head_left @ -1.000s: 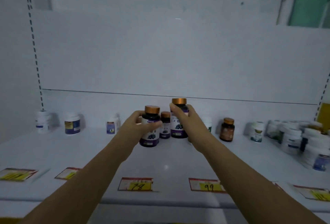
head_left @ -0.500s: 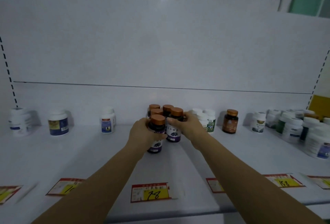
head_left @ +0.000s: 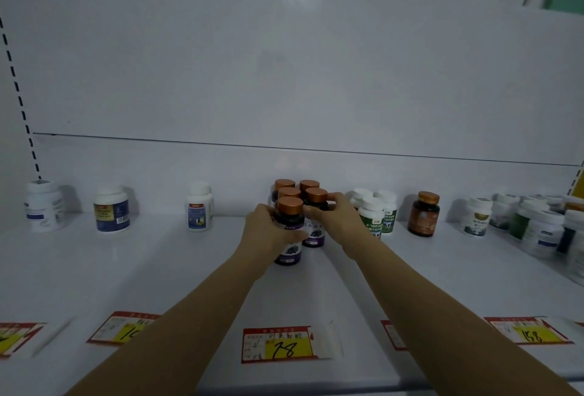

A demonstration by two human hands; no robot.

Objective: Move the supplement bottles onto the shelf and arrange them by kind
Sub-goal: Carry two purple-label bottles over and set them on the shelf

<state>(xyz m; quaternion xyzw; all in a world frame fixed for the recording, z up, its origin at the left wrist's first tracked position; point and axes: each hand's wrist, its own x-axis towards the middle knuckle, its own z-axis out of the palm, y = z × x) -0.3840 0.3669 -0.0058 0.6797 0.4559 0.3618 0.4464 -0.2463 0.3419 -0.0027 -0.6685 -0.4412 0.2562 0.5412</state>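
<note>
At centre frame our left hand (head_left: 268, 234) grips the front purple bottle (head_left: 290, 206), our right hand (head_left: 339, 221) grips its neighbour (head_left: 314, 233), adding both to the matching bottles (head_left: 284, 185) on the shelf (head_left: 158, 269).

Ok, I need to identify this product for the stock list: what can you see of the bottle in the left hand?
The bottle is dark, likely plastic, with a shiny copper-coloured screw cap and a purple and white label showing dark berries. It is upright, its base apparently on the white shelf, at the front of a cluster of matching bottles. The left hand grips its middle, hiding much of the label; the text is unreadable.
</note>
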